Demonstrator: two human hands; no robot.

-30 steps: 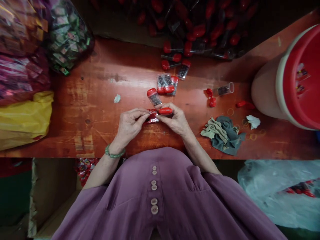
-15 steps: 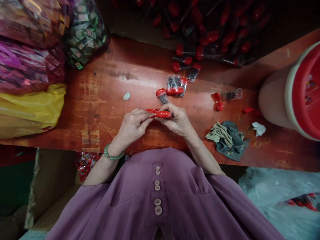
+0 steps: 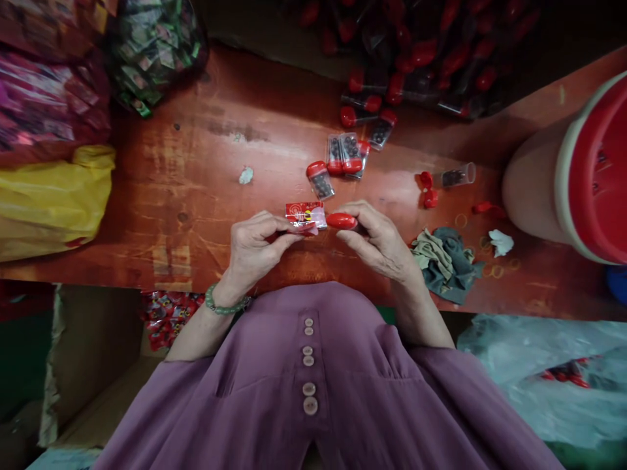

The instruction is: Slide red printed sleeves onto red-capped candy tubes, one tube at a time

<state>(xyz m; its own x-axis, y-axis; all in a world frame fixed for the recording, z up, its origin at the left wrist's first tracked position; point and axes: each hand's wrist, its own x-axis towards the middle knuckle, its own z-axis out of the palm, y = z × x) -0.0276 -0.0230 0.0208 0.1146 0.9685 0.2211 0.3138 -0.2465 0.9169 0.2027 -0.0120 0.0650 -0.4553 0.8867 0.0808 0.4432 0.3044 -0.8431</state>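
My left hand (image 3: 257, 245) pinches the lower left edge of a small red printed packet (image 3: 304, 214), which lies flat above its fingertips. Just to the right, my right hand (image 3: 379, 241) grips a red-capped container (image 3: 341, 220) between thumb and fingers, its cap pointing left at the packet. Most of the container's body is hidden by the fingers. Beyond the hands lies a clear tube with a red cap (image 3: 320, 181) and dark beads inside. More such bead-filled tubes (image 3: 351, 150) lie a little further off.
Bags of wrapped packets (image 3: 151, 52) and a yellow bag (image 3: 53, 202) stand at the left. A dark box of red-capped tubes (image 3: 421, 52) is at the back. On the right are a red-topped bucket (image 3: 543, 163), crumpled cloths (image 3: 448, 261), rubber bands and an uncapped tube (image 3: 458, 175).
My hands have drawn apart. The right one has moved right with the red-capped container, and the packet in my left hand now shows its printed face.
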